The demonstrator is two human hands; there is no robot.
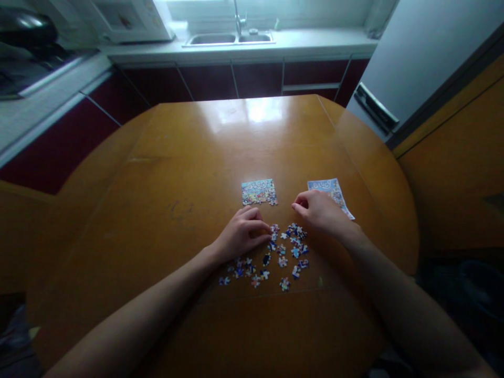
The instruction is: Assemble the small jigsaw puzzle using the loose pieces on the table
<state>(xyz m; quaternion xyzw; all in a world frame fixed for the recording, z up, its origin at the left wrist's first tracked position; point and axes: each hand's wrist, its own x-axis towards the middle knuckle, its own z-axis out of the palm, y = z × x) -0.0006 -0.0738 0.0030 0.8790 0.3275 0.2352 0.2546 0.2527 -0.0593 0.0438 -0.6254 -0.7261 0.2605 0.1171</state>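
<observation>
Loose jigsaw puzzle pieces [282, 261] lie scattered on the table in front of me. My left hand [246, 233] is closed, its thumb and forefinger tips at a puzzle piece [274, 229] on the left side of the pile. Beyond it sits a joined part of the puzzle [259, 191], with an uneven edge on the near side. My right hand [315, 209] hovers right of the joined part, thumb and forefinger pinched together; whatever is between them is too small to see. Partly under that hand lies a printed picture sheet [328, 186].
The wooden table [189, 152] has rounded ends. Past its far edge stand a counter with a double sink [214, 39] and a microwave-like white box [128, 21]. A stove [35, 68] is at the left, a grey fridge [429, 58] at the right.
</observation>
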